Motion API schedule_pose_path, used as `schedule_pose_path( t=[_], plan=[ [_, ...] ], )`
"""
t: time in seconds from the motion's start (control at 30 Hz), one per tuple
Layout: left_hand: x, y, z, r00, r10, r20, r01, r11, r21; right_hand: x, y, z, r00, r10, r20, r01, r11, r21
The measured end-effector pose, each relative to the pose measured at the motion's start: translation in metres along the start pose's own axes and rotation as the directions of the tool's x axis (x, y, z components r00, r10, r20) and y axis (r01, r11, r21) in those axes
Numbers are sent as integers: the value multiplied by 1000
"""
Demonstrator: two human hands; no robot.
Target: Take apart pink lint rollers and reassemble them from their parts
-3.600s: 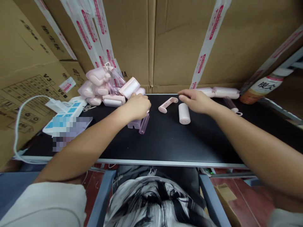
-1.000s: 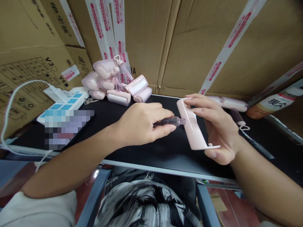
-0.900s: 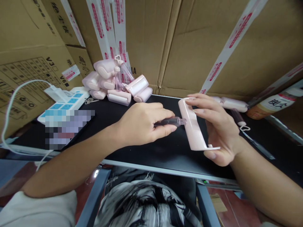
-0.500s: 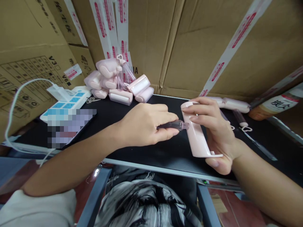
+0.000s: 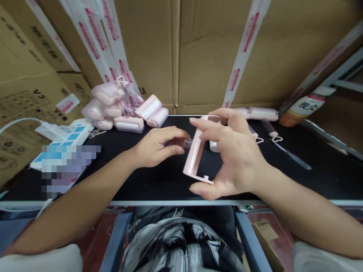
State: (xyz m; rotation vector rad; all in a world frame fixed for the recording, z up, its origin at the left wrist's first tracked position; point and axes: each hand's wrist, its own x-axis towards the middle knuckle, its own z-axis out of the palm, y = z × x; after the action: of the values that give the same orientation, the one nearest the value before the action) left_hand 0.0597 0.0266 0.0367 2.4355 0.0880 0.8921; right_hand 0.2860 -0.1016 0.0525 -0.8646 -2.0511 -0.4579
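Right hand (image 5: 238, 151) grips pink frame (image 5: 192, 156), left hand (image 5: 154, 147) closed on clear handle (image 5: 187, 142), joining unclear; roller (image 5: 214, 147) unmounted beyond right hand.

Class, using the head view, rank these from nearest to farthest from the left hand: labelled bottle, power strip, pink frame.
1. Pink frame: just right of the left hand, held in the right hand.
2. Power strip: on the left.
3. Labelled bottle: far right.

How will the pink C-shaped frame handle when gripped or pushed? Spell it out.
The pink C-shaped frame is probably stiff, showing a crisp outline in the right hand. The sheen on its outer face suggests it may be slippery. The small peg at its near end could be fragile.
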Motion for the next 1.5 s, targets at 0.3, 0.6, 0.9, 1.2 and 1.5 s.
schedule_pose_path(
  t=[0.3, 0.6, 0.9, 1.2, 1.5],
  plan=[
    [2, -4, 8, 1000, 7, -29, -2, 987, 163, -3, -11, -1, 993, 110, 39, -110, 994, -21],
    [-1, -6, 12, 972, 181, -148, -102, 896, 432, -4, -5, 3, 979, 202, 29, -204, 976, 72],
    [0, 2, 7, 941, 297, -165, -177, 843, 508, -5, 6, -1, 950, 302, 76, -309, 888, 342],
    [-4, 42, 12, 978, 83, -193, 1, 916, 400, 0, 39, 2, 852, 407, 328, -469, 315, 825],
    [0, 49, 8, 976, -198, -94, 211, 966, 151, -10, 43, 17, 869, 351, 349, -464, 334, 820]
  ],
)
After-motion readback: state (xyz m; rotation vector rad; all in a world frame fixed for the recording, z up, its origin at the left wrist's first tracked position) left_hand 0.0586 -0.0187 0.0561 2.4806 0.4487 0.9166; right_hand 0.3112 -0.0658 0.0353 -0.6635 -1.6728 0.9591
